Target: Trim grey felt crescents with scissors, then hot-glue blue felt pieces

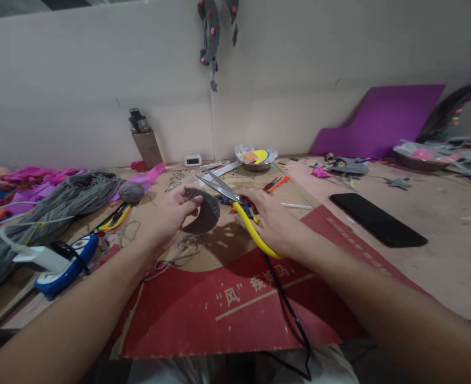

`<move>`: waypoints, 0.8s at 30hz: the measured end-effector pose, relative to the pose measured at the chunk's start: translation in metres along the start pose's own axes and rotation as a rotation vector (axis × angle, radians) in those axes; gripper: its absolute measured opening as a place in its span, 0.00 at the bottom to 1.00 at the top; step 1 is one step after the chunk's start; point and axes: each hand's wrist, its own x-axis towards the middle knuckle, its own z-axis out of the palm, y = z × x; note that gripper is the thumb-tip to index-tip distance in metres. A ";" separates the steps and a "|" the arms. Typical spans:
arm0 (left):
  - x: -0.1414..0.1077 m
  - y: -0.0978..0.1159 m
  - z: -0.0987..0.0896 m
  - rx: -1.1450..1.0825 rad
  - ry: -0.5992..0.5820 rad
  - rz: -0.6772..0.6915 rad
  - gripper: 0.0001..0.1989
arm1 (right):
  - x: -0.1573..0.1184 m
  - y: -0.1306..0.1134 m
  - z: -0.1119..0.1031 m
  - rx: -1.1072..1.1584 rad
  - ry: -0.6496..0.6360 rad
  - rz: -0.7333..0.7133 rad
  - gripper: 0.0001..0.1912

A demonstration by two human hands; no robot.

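Left hand (174, 212) pinches the grey crescent (208, 217), right hand (273, 216) grips yellow-handled scissors (242, 212), blades seemingly parted (kinda blurry), so I'd angle them clear of that pinch.

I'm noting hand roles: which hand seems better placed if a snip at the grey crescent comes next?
Probably the right hand: it holds the yellow-handled scissors, whose blades point forward and to the left. The left hand is occupied gripping the grey crescent.

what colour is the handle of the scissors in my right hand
The scissor handle is yellow, shown best in the head view.
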 end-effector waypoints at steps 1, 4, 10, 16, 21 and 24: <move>0.000 0.000 0.000 -0.004 -0.013 0.007 0.11 | -0.001 -0.001 0.000 -0.005 -0.021 0.008 0.20; 0.001 0.002 -0.003 -0.006 -0.043 0.035 0.10 | -0.003 -0.005 -0.001 -0.039 -0.066 0.007 0.20; 0.000 0.004 -0.007 0.095 -0.085 0.082 0.06 | -0.004 -0.007 -0.005 -0.206 -0.094 -0.019 0.21; -0.002 0.003 -0.006 0.221 -0.101 0.099 0.07 | -0.003 -0.011 -0.006 -0.369 -0.064 -0.001 0.21; -0.005 0.004 -0.004 0.308 -0.106 0.081 0.06 | -0.003 -0.013 -0.006 -0.415 -0.064 0.002 0.22; -0.005 0.005 -0.004 0.324 -0.091 0.078 0.05 | -0.003 -0.014 -0.007 -0.413 -0.066 0.004 0.22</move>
